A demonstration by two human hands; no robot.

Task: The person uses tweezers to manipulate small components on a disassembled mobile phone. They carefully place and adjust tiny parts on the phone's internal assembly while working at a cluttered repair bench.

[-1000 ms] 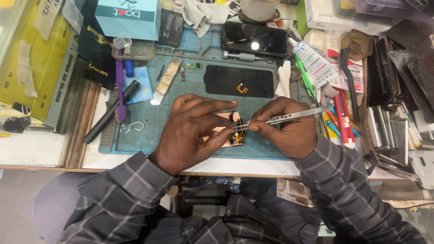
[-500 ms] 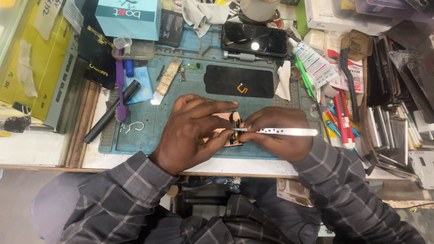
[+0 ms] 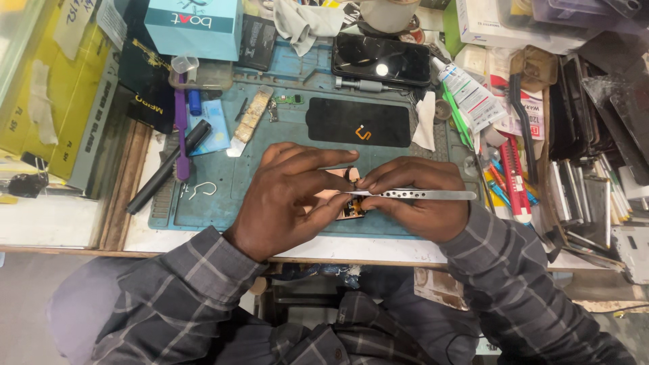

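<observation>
Left hand (image 3: 287, 196): curled on the blue mat (image 3: 216, 203), thumb and fingers pinching a small part (image 3: 351, 206) to steady it; grip narrow, closed on the part.
Right hand (image 3: 422, 199): grip closed on steel tweezers (image 3: 422, 195), held nearly flat, tips pointing left onto the part.
Part: small, with tan and dark bits, lying at the near edge of the mat between the two hands; mostly hidden by the fingers, so what kind it is cannot be told.
Tweezer tips: at the top of the part, beside a small dark piece; whether they pinch anything cannot be told.
Progress: judged mid-work; the part is open and under the tool, nothing looks closed up or set aside.
Left to do: judged the fine work at the tips, then reassembly; the black screen (image 3: 358, 122) lies apart, farther up the mat.
Nearby: phone (image 3: 382, 59) beyond the screen, purple tool (image 3: 181, 135) and black pen (image 3: 165, 169) on the left, glue tube (image 3: 466, 88) and red tools (image 3: 514, 176) on the right.
Desk (image 3: 203, 236): crowded on every side of the mat.
</observation>
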